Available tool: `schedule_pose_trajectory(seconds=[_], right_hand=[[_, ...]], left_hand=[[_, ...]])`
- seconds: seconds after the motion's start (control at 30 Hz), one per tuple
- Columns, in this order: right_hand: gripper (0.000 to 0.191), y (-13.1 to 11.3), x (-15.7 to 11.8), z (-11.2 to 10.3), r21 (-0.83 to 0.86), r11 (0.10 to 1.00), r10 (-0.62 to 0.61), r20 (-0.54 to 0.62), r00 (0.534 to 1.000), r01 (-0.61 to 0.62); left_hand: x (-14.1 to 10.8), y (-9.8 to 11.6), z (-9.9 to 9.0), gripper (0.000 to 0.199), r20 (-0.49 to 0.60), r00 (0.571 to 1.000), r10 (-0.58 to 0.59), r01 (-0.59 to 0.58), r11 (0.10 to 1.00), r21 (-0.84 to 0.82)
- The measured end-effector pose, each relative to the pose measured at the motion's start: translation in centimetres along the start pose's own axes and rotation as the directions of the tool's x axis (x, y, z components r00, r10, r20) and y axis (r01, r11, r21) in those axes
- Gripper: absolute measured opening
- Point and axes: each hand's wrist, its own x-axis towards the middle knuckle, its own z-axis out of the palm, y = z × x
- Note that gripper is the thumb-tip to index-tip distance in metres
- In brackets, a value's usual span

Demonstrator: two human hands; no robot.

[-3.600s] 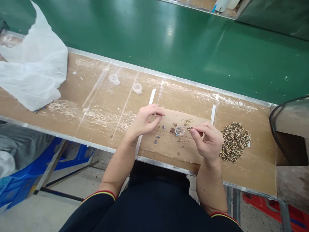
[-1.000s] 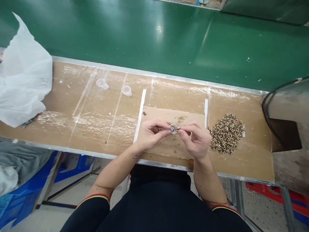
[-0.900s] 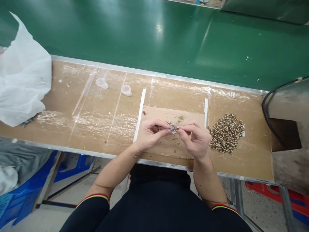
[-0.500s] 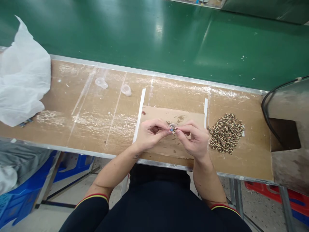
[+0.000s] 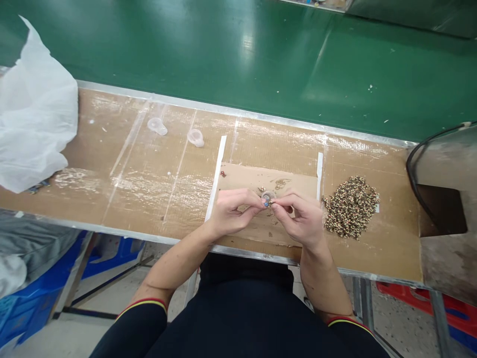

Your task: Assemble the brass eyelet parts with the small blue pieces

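My left hand (image 5: 235,211) is closed in a pinch on a small blue part (image 5: 266,203). Facing it, my right hand (image 5: 298,216) pinches a tiny gold-coloured piece (image 5: 271,202), its tip meeting the blue part; its exact kind is too small to tell. Just behind the fingertips, a small round clear cup (image 5: 265,193) shows, partly hidden by them. Both hands hover above a cardboard sheet (image 5: 257,234). To the right of my right hand lies a heap of small brass-coloured metal parts (image 5: 351,208).
Two clear plastic cups (image 5: 195,137) lie on the cardboard-covered bench (image 5: 141,194), left of the sheet. White wrapping (image 5: 35,109) covers the far left end. Beyond the bench runs a green belt surface (image 5: 208,59). A metal housing with a black cable (image 5: 412,171) stands at the right.
My fingertips have shifted slightly and the blue part is turned a little, with more of the round clear cup showing behind. The whole view has moved slightly.
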Motion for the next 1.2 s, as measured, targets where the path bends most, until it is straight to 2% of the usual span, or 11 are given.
schedule_pose_trajectory(seconds=[0.13, 0.6, 0.83, 0.93, 1.07, 1.2], right_hand=[[0.011, -0.1, 0.0, 0.0, 0.006, 1.000, -0.002, 0.021, 1.000, 0.002], [0.013, 0.0, -0.2, 0.5, 0.045, 0.999, -0.004, -0.012, 1.000, 0.004], [0.011, 0.3, -0.3, 0.5, 0.000, 1.000, -0.008, -0.038, 0.999, 0.008], [0.017, 0.5, -0.4, 0.3, -0.054, 0.998, -0.025, -0.075, 0.997, 0.021], [0.037, 0.8, -0.4, 0.2, -0.127, 0.989, -0.087, -0.115, 0.990, 0.073], [0.037, 0.9, -0.3, 0.3, -0.160, 0.975, -0.169, -0.090, 0.981, 0.153]], left_hand=[[-0.1, -0.2, -0.1, 0.013, 0.013, 1.000, 0.001, -0.001, 1.000, -0.010], [-0.2, -0.1, 0.2, 0.010, -0.034, 0.999, -0.009, 0.008, 1.000, -0.016], [-0.4, -0.4, 0.3, 0.010, -0.072, 0.993, -0.090, 0.085, 0.994, -0.075], [-0.4, -0.4, 0.3, 0.008, -0.117, 0.982, -0.151, 0.138, 0.984, -0.115], [-0.2, -0.3, 0.2, 0.005, -0.116, 0.974, -0.196, 0.179, 0.973, -0.148], [-0.1, -0.2, 0.2, 0.006, -0.082, 0.974, -0.213, 0.200, 0.970, -0.142]])
